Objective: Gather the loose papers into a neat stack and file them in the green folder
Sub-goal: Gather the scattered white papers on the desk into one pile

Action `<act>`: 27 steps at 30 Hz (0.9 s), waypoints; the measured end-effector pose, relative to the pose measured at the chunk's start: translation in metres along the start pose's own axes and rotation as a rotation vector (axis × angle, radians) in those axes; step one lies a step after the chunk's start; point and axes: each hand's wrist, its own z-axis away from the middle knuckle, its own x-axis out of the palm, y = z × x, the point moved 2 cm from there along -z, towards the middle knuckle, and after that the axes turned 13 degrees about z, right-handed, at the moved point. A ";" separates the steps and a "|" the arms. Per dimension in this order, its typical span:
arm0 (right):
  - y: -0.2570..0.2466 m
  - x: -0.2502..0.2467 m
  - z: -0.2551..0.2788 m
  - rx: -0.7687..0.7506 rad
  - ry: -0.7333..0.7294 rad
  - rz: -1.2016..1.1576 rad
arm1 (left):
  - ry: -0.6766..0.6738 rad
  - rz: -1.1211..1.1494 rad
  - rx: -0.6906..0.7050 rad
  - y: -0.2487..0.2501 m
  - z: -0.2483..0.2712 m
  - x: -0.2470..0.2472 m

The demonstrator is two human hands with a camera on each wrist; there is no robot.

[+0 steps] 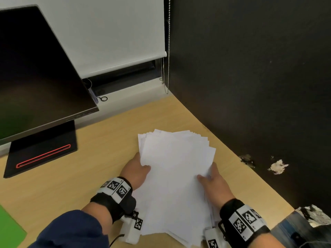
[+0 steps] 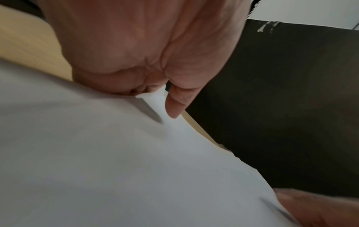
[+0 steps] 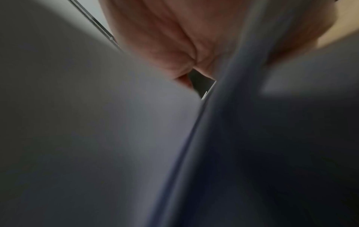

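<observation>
A fanned bundle of white papers (image 1: 176, 178) is held over the wooden desk (image 1: 75, 183), its far corners splayed and uneven. My left hand (image 1: 138, 170) grips the bundle's left edge, thumb on top and fingers underneath. My right hand (image 1: 212, 178) grips the right edge the same way. In the left wrist view the papers (image 2: 116, 161) fill the frame, and my thumb (image 2: 175, 104) presses on the top sheet. The right wrist view shows blurred sheets (image 3: 97, 122) close to my palm (image 3: 174, 38). A corner of the green folder (image 1: 9, 228) lies at the desk's lower left.
A dark monitor (image 1: 35, 72) on a black stand with a red slot (image 1: 43, 151) fills the left. A black partition wall (image 1: 259, 86) runs along the desk's right edge. A white blind with a bead chain (image 1: 167, 51) hangs behind.
</observation>
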 end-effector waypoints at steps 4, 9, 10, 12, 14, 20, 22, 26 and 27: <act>0.011 -0.002 0.008 0.050 0.026 -0.041 | -0.004 0.102 -0.027 -0.009 0.002 -0.007; 0.009 0.004 0.008 0.025 -0.057 -0.104 | -0.058 0.119 0.002 -0.010 0.004 -0.001; 0.010 0.002 0.007 0.033 -0.044 -0.133 | -0.069 0.128 0.009 -0.008 0.005 -0.003; 0.015 -0.002 0.009 0.077 -0.034 -0.184 | -0.083 0.148 0.010 -0.012 0.004 -0.009; 0.017 0.000 0.012 0.070 -0.060 -0.178 | -0.114 0.170 -0.029 -0.015 0.007 -0.010; 0.010 0.006 0.008 0.040 -0.060 -0.221 | -0.024 0.203 -0.056 -0.003 0.017 -0.003; 0.014 0.007 0.010 0.069 -0.060 -0.209 | 0.014 0.241 -0.038 -0.006 0.018 -0.005; 0.010 0.015 0.007 0.010 -0.073 -0.210 | -0.063 0.255 0.004 0.000 0.023 0.001; 0.009 0.015 0.004 0.027 -0.061 -0.230 | -0.065 0.283 0.001 0.003 0.024 0.000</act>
